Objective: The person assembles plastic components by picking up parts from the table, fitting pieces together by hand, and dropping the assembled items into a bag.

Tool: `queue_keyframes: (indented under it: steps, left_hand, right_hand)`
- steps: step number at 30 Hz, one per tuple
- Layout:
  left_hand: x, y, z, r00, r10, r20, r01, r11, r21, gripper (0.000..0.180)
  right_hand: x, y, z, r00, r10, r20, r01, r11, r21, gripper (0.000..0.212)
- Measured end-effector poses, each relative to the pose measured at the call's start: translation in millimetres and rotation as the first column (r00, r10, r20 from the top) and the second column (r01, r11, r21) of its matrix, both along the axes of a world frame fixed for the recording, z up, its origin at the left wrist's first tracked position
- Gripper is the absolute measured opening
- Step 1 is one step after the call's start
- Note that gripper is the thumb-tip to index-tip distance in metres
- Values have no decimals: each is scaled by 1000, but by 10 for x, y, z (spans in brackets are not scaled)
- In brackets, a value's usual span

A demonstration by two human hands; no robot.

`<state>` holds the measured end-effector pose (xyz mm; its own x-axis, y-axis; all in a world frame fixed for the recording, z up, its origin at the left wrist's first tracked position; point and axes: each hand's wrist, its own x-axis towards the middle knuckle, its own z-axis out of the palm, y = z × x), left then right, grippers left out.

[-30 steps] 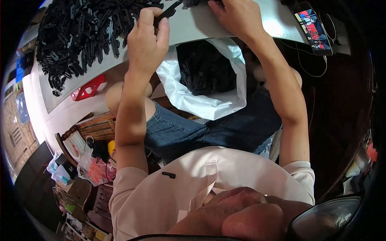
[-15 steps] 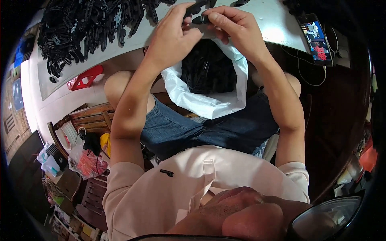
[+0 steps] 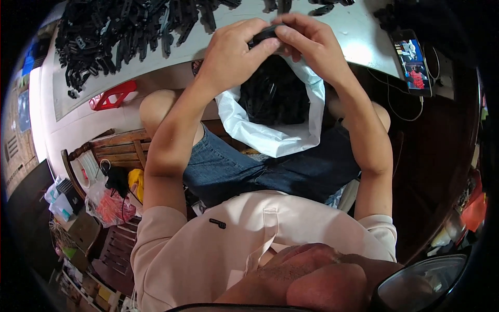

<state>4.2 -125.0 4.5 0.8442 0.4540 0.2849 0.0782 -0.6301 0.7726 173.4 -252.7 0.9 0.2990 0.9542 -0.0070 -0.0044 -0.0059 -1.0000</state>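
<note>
The left hand (image 3: pixel 228 54) and right hand (image 3: pixel 314 46) pinch a black part (image 3: pixel 266 34) between their fingers (image 3: pixel 292 36); similar pieces (image 3: pixel 125 31) lie on the counter (image 3: pixel 358 44), left of the fingers. Bracing it firmly with the left while the right presses gently seems wisest.

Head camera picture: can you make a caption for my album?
Left hand and right hand hold a black part near an open white bag of black pieces.

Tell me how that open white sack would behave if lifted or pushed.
The white sack would probably flop and crease rather than hold stiff, as its rim is rumpled. Lifted, it may feel fairly heavy, given the many black parts piled inside. Pushed, those jumbled parts might shift.
</note>
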Motion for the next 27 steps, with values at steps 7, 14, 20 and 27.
queue_keyframes:
  steps: [7,14,20,27]
  left_hand:
    - [-45,-9,64,998,-47,-52,45,999,-29,26]
    - [-35,-40,4,997,-68,-23,69,997,46,28]
    - [-204,148,216,998,-49,-39,57,967,249,26]
    - [-316,489,127,941,324,-97,-135,624,770,40]
  right_hand:
    - [51,-12,8,990,131,48,-128,990,-58,28]
    - [94,8,-52,984,174,40,-171,983,-67,28]
    - [131,-10,25,936,299,184,-271,949,-162,31]
    - [109,174,-12,470,-302,829,237,948,211,23]
